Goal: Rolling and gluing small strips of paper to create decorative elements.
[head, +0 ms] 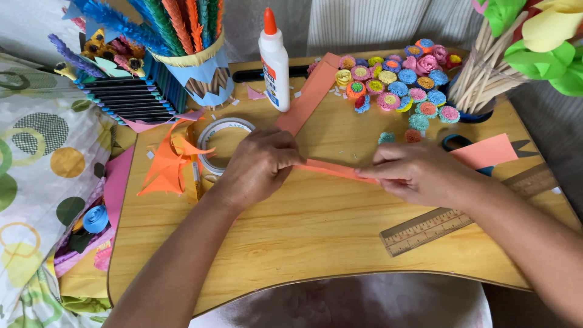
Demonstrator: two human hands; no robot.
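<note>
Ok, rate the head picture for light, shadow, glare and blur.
Head view: soft, even light; faint shadows under the left hand and right hand on the wooden table; mild sheen on the glue bottle; the orange paper strip is sharp; edges bend slightly.

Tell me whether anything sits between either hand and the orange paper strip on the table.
Nothing visible does. The left hand and the right hand both already pinch the orange paper strip at its two ends. The tape roll lies beside the left hand, and the wooden ruler lies nearer the body, off the strip.
</note>
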